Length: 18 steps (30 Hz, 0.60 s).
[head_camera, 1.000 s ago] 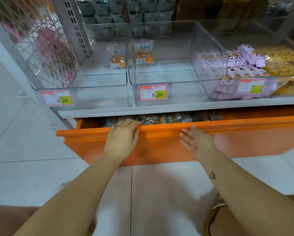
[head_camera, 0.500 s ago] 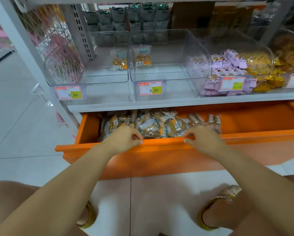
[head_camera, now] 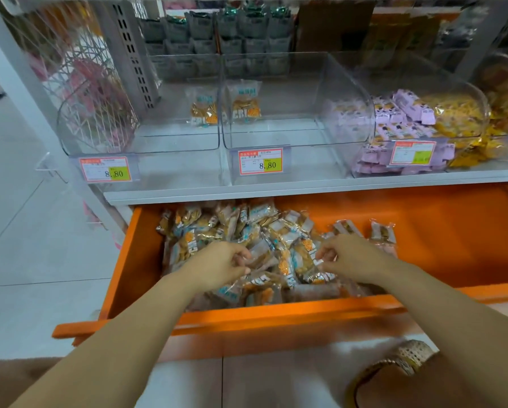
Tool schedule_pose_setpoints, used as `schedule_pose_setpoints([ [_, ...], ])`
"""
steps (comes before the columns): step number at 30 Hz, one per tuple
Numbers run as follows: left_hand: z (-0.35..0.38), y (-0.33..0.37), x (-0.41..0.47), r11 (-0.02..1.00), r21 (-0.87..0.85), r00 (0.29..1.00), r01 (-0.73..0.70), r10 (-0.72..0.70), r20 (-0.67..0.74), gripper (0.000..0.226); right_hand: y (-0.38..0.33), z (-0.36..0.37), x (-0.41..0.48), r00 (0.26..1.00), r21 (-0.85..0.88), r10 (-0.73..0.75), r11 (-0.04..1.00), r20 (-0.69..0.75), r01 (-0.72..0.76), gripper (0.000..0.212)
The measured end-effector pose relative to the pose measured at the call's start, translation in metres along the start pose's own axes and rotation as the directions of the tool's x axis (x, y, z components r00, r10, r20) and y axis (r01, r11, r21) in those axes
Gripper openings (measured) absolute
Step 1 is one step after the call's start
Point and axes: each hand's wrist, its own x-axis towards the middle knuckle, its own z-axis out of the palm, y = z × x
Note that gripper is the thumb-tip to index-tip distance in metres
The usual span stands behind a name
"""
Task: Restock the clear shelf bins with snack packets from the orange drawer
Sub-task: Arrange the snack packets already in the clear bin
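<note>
Change: Half a second ago both hands gripped the front lip of the orange metal drawer [head_camera: 438,231]. Now we see them past that lip and down in the heap, and the drawer stands further out, showing more of its load.
Left hand [head_camera: 220,265]: fingers and thumb are curled and pinch the edge of one pale packet near the heap's middle.
Right hand [head_camera: 350,256]: fingers are curled with their tips among the wrappers; we cannot tell whether it holds one.
Task's thing: the clear-wrapped snack packets [head_camera: 247,228] of tan biscuits lie heaped in the drawer's 9 o'clock half, reaching its left wall.
Targets: at 12 o'clock from the drawer sit the left clear plastic bin [head_camera: 164,139] and the middle clear plastic bin [head_camera: 300,125]. Each holds a single packet standing at its back, and each has a red-and-yellow price tag [head_camera: 260,161] on its front.
Neighbour: at 3 o'clock from the middle bin, a curved clear bin holds lilac packets [head_camera: 394,119].
Edges: the grey shelf lip [head_camera: 276,191] overhangs the back of the drawer, and the heap's far packets sit just under it.
Open room: the bare orange floor takes the drawer's 3 o'clock half, and white floor tiles [head_camera: 26,260] lie at 9 o'clock from the drawer.
</note>
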Motion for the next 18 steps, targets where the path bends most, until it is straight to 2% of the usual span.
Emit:
schedule_pose_setpoints([
  [3,0.016,-0.007,0.015,0.997,0.081,0.999,-0.017,0.013,0.046,0.044,0.009,0.008,0.021,0.996,-0.067,-0.022,0.997,0.082,0.027,0.040],
  [7,0.033,-0.014,0.033,0.970,0.241,0.997,0.013,-0.031,0.074,0.074,0.029,0.027,0.043,0.940,-0.114,0.013,0.993,0.341,0.027,0.081],
  [12,0.040,-0.028,0.055,0.978,0.180,0.970,0.101,-0.137,0.202,0.093,0.040,0.050,0.058,0.869,-0.060,0.013,0.998,0.494,0.019,0.084],
  [15,0.042,-0.029,0.061,0.980,0.162,0.964,0.117,-0.152,0.220,0.094,0.039,0.056,0.063,0.854,-0.071,0.005,0.997,0.521,0.037,0.085],
  [18,0.042,-0.026,0.067,0.990,0.096,0.979,0.106,-0.121,0.166,0.085,0.039,0.059,0.067,0.879,-0.062,-0.012,0.997,0.477,0.047,0.083],
])
